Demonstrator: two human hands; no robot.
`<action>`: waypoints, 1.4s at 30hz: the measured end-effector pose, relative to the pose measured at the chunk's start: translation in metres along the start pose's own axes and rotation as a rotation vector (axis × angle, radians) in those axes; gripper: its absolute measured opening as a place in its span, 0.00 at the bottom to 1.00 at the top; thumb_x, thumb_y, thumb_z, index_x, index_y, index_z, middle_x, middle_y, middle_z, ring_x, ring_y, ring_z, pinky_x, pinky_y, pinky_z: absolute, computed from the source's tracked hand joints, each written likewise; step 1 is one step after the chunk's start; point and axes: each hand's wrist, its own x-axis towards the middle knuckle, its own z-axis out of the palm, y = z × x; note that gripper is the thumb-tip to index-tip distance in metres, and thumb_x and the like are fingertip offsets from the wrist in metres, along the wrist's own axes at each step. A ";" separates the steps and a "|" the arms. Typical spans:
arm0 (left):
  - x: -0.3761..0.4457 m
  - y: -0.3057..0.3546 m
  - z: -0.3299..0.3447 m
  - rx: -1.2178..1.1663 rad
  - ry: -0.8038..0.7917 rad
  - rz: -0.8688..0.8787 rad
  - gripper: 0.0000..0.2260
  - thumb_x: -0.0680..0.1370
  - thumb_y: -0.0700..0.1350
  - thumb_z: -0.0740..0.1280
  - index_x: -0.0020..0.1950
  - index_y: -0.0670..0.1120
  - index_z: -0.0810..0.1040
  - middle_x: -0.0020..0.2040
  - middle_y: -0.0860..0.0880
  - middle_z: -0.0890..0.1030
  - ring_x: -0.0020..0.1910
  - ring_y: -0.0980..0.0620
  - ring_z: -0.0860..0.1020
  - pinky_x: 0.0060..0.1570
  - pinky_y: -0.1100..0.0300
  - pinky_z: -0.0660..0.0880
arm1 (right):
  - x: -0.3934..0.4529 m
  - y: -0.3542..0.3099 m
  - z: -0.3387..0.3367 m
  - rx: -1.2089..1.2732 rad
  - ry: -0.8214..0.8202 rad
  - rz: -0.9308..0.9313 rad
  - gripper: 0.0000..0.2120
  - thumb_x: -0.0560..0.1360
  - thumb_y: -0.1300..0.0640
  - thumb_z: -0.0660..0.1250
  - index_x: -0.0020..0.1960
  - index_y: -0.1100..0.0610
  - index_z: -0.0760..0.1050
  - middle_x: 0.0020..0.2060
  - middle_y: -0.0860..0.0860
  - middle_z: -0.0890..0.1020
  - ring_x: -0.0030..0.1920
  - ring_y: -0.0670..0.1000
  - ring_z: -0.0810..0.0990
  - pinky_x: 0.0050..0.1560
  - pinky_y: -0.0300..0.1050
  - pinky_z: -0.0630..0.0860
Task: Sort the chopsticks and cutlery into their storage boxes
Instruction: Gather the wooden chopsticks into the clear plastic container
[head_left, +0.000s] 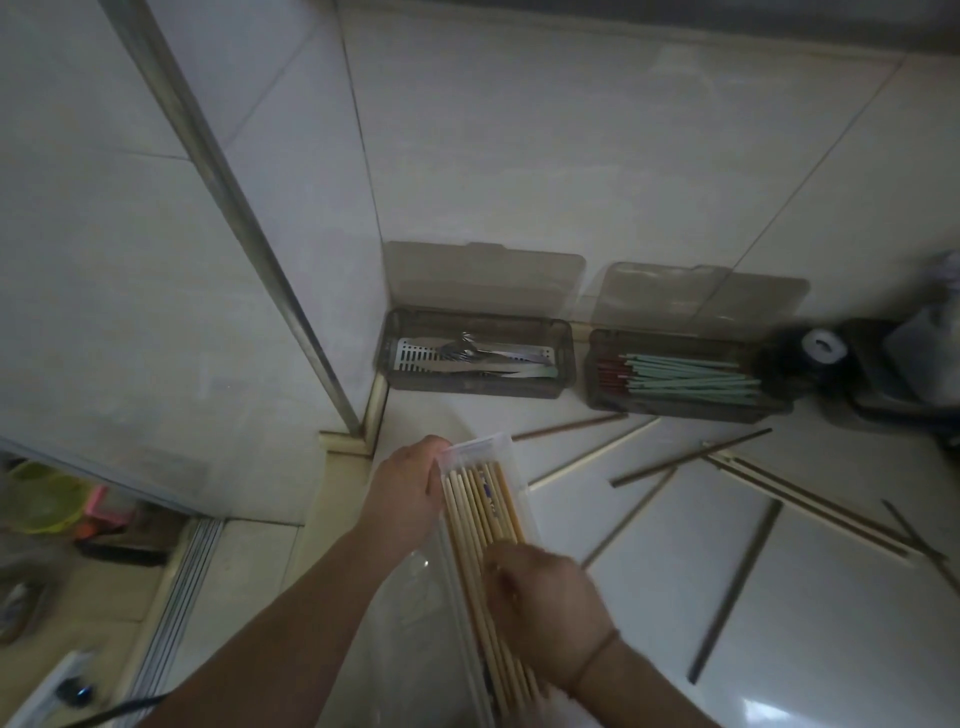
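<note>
Head: clear box (470, 452) near counter edge (345, 447)

Pale wooden chopsticks (480, 512) in a clear box (470, 451), mint-green chopsticks (691, 376) beside dark red ones (610, 375) in a smoky grey box (685, 408), silver cutlery (483, 353) on a white slotted tray (415, 356), dark brown chopsticks (691, 457) on the glossy white countertop (805, 623), yellow-green bowl (44, 501)
</note>
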 end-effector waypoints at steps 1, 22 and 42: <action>0.000 -0.001 0.000 -0.005 0.000 -0.001 0.11 0.80 0.40 0.58 0.59 0.47 0.76 0.46 0.46 0.80 0.42 0.47 0.78 0.43 0.54 0.75 | 0.004 0.008 -0.008 0.002 0.163 0.000 0.05 0.73 0.50 0.58 0.44 0.48 0.72 0.34 0.46 0.79 0.33 0.49 0.79 0.32 0.38 0.71; -0.001 0.001 0.000 -0.008 -0.005 -0.027 0.11 0.79 0.40 0.58 0.57 0.47 0.76 0.43 0.48 0.78 0.39 0.50 0.76 0.39 0.56 0.74 | 0.073 0.101 -0.027 0.603 0.386 0.938 0.05 0.71 0.60 0.65 0.37 0.53 0.75 0.36 0.58 0.82 0.32 0.57 0.80 0.32 0.44 0.77; 0.002 0.003 -0.002 -0.009 0.019 0.013 0.09 0.79 0.38 0.58 0.53 0.44 0.77 0.41 0.45 0.80 0.36 0.45 0.76 0.36 0.55 0.72 | -0.023 -0.002 0.010 0.128 -0.081 0.287 0.14 0.72 0.54 0.55 0.52 0.51 0.76 0.50 0.55 0.79 0.47 0.59 0.80 0.48 0.50 0.79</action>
